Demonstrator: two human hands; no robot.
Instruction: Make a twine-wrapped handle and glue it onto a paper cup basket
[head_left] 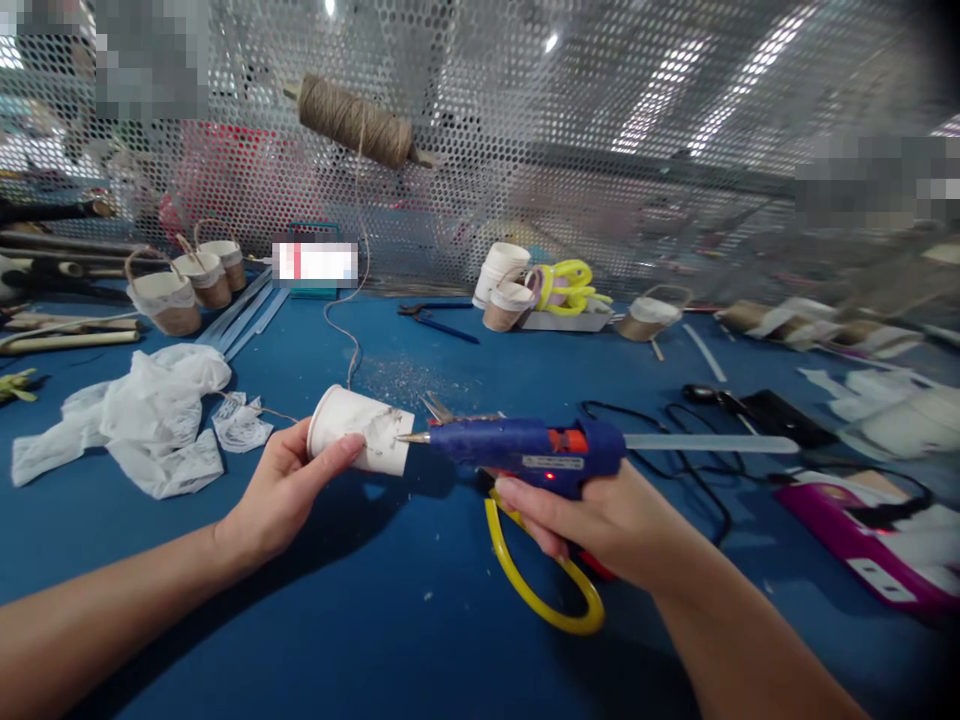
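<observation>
My left hand (281, 490) grips a white paper cup (360, 425) tipped on its side, thumb pressed along its wall. A blue hot glue gun (517, 445) is held in my right hand (592, 520), with a clear glue stick (712, 443) jutting from its back and a small red light lit. The gun's metal nozzle points left and meets or nearly meets the cup's side; exact contact I cannot tell. Twine (349, 335) runs down to behind the cup. Beneath the gun lie yellow-handled scissors (502, 560), partly hidden by the gun and hand.
White lace fabric (150, 410) lies left. Small twine-handled cups (169, 300) stand behind it, near loose glue sticks (244, 310). A twine spool (352, 120) hangs against the mesh screen. Pliers (439, 318) lie at the back. Black cable (697, 490) and a purple power strip (862, 555) are right.
</observation>
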